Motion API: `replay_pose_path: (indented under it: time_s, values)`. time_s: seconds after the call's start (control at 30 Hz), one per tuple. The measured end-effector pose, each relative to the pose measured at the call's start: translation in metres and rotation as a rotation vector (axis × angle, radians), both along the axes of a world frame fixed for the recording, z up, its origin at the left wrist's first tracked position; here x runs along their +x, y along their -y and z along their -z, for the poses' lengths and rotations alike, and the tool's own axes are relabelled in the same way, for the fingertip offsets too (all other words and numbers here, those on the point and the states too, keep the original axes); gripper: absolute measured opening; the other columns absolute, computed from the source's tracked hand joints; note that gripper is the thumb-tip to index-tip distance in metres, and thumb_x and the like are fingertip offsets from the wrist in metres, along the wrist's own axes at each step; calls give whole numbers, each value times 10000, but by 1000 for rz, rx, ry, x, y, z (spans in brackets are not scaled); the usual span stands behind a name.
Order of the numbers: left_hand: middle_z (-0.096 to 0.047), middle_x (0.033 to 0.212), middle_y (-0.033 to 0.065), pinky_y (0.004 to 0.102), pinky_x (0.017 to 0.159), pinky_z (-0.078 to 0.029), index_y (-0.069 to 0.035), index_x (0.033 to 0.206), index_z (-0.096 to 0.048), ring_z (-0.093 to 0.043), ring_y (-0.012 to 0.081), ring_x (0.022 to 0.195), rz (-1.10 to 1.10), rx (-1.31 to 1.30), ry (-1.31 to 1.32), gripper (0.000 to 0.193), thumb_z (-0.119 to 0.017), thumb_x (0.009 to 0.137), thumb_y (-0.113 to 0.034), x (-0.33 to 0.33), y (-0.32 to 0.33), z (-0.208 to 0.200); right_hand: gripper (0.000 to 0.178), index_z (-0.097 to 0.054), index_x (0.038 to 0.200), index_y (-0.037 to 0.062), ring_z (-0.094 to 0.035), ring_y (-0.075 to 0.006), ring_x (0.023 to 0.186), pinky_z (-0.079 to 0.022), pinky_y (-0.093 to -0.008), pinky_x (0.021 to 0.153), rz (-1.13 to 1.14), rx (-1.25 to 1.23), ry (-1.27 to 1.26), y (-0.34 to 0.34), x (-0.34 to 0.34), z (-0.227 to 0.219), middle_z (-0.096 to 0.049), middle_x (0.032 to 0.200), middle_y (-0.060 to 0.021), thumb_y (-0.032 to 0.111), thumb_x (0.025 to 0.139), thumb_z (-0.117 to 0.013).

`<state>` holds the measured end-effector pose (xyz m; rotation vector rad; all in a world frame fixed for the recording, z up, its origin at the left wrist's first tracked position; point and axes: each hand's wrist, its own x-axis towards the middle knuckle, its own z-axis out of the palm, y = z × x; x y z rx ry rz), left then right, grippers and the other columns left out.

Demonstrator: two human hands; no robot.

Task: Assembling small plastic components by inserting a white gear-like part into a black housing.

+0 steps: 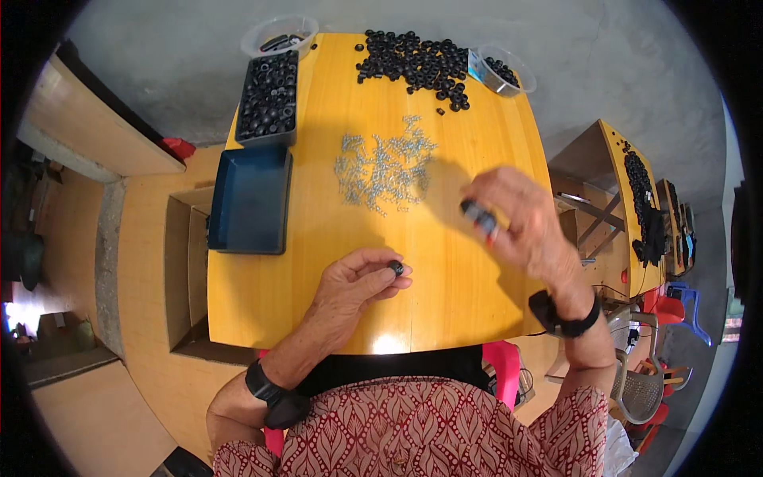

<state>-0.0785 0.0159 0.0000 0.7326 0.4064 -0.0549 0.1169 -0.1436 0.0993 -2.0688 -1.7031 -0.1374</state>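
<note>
Above the near middle of the yellow table, my left hand (359, 288) pinches a small round black cap-like piece (396, 268) between thumb and fingers. My right hand (520, 219) is raised to the right, closed around a short black and grey tool (478, 216) with a touch of red; motion blurs it, so its exact kind cannot be made out. Beyond both hands lies a spread of small silvery metal pieces (383, 171), too small to name surely. Many loose black round pieces (417, 63) are scattered at the table's far edge.
On the left stand a bin full of black pieces (270, 97) and a dark blue tray (251, 200). Clear tubs (280, 33) sit at the far corners, one holding black pieces (502, 73). An open cardboard box (184, 274) is beside the table; chairs (636, 366) stand right.
</note>
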Motion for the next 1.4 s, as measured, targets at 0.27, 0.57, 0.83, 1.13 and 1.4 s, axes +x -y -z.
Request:
replay_pose_path:
  time_s: [0.27, 0.57, 0.83, 1.13, 1.4]
  values:
    - [-662, 1065, 102, 275, 851, -516, -29, 1139, -594, -652, 188, 969, -26, -11, 15, 215, -596, 931, -86, -1, -4, -2, 203, -643, 969, -5, -623, -332, 834, -503, -377, 726, 270, -87, -54, -44, 129, 45, -636, 914, -157, 8, 773, -590]
    - [-651, 1066, 100, 262, 855, -510, -42, 1136, -581, -646, 179, 980, -28, -59, 51, 213, -600, 932, -101, -2, -4, -7, 172, -651, 949, 19, -627, -343, 849, -496, -417, 760, 381, -216, 74, -88, 135, 81, -642, 896, -145, 48, 783, -614]
    - [-648, 1076, 99, 280, 883, -510, -17, 1176, -559, -639, 179, 975, -180, 15, -16, 245, -574, 939, -78, 5, -5, -14, 307, -647, 993, 35, -636, -302, 746, -532, -356, 630, 2, 103, -219, -46, 1, 24, -611, 854, -138, -44, 697, -652]
    - [-656, 1030, 45, 250, 834, -511, -26, 1140, -583, -622, 107, 928, -190, 77, 62, 235, -617, 923, -111, 5, 11, -18, 487, -613, 1167, -8, -626, -270, 734, -533, -339, 652, -80, 132, -130, -15, -76, 35, -604, 848, -126, -64, 687, -681]
    - [-657, 985, 40, 240, 809, -504, -24, 1133, -585, -619, 105, 910, -128, 166, 91, 252, -645, 901, -102, 0, 12, -23, 543, -545, 1285, 29, -604, -232, 813, -516, -340, 731, -132, -26, 99, -5, -88, 18, -558, 894, -96, 80, 745, -585]
